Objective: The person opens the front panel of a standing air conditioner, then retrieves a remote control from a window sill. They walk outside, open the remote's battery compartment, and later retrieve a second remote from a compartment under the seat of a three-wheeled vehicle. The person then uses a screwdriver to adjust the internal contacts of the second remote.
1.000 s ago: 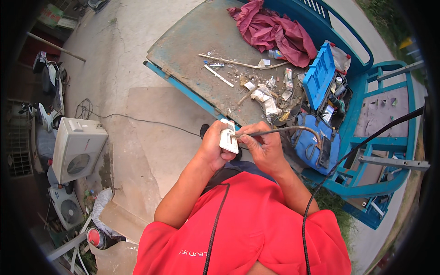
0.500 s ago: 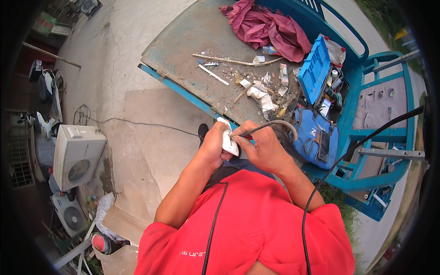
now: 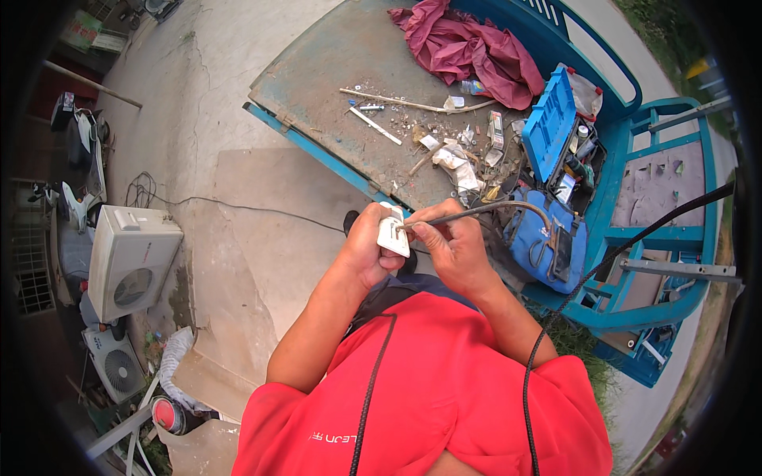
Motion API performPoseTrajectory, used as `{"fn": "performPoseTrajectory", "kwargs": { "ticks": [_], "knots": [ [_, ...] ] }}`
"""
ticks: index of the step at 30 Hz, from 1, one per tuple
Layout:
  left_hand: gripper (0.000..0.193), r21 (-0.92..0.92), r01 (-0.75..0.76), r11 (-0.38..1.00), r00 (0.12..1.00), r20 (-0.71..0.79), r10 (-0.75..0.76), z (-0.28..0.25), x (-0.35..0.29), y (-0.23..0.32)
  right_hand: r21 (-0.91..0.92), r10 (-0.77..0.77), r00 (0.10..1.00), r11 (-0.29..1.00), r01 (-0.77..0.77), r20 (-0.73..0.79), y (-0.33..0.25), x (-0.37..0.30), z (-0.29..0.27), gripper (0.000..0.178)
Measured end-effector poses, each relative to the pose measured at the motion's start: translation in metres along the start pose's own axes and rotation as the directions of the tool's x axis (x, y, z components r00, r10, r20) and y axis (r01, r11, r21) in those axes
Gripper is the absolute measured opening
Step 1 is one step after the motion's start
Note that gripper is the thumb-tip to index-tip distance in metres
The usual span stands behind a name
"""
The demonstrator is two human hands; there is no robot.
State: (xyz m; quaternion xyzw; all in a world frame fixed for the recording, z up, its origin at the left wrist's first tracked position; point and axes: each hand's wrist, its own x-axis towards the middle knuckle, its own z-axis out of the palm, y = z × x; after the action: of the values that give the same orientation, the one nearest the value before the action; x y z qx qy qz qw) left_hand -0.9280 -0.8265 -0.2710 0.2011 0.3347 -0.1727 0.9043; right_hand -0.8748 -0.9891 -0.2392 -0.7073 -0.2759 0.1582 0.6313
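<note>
In front of my body, my left hand point(image 3: 368, 247) is closed round a small white plastic piece point(image 3: 393, 239), flat with slots or openings in its face; its exact kind is unclear. My right hand point(image 3: 454, 243) pinches a grey-brown cable point(image 3: 502, 205) near its end. The cable's tip meets the face of the white piece; whether it enters an opening I cannot make out. From my fingers the cable arches right and bends down over a blue tool bag point(image 3: 520, 250).
Ahead stands a blue truck bed point(image 3: 317, 95) strewn with debris, a stick, and a maroon cloth point(image 3: 476, 51). An open blue toolbox point(image 3: 549, 119) sits at its right. To the left are air-conditioner outdoor units point(image 3: 131, 266), a scooter point(image 3: 79, 166) and a black cord point(image 3: 246, 212) along the ground.
The white piece has turned so more of its face shows. My right hand has shifted slightly, and the cable now reaches farther right in a longer arch.
</note>
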Motion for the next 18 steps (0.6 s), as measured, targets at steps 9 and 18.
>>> {"fn": "performPoseTrajectory", "kwargs": {
  "ticks": [9,18],
  "knots": [
    [0.021,0.029,0.002,1.000,0.996,-0.091,0.000,0.0012,0.0003,-0.0028,0.129,0.108,0.992,0.987,-0.098,-0.069,0.0000,-0.0025,0.0011,0.009],
    [0.022,-0.016,-0.010,1.000,1.000,-0.015,0.009,0.0024,0.0009,-0.0058,-0.120,0.036,0.999,0.992,-0.036,-0.003,-0.0004,-0.0039,-0.0010,0.011]
  ]
}}
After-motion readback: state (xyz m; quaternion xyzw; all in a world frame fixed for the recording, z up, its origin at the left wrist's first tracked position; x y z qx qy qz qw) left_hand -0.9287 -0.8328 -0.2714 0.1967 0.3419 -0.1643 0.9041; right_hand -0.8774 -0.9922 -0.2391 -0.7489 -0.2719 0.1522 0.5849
